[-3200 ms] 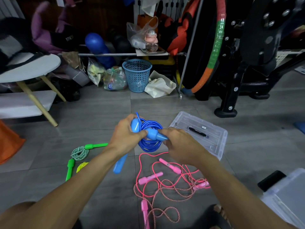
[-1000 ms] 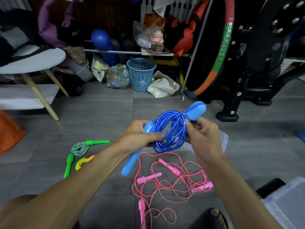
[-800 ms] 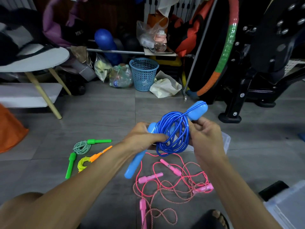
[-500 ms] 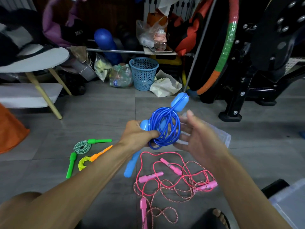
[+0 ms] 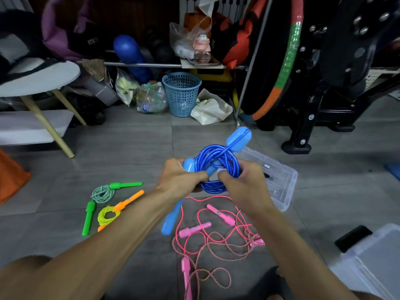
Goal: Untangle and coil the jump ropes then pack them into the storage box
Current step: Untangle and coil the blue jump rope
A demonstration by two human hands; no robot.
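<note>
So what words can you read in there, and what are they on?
"FITN..." in pale letters on the dark bag at the back; the rest is cut off.
The label on the bottle in the plastic sack is too blurred to read.
The black mark on the clear lid is too small to read.

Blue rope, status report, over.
Both hands, left and right, grip the coiled blue rope. Clear box open on the floor behind it. Pink ropes tangled below.
</note>
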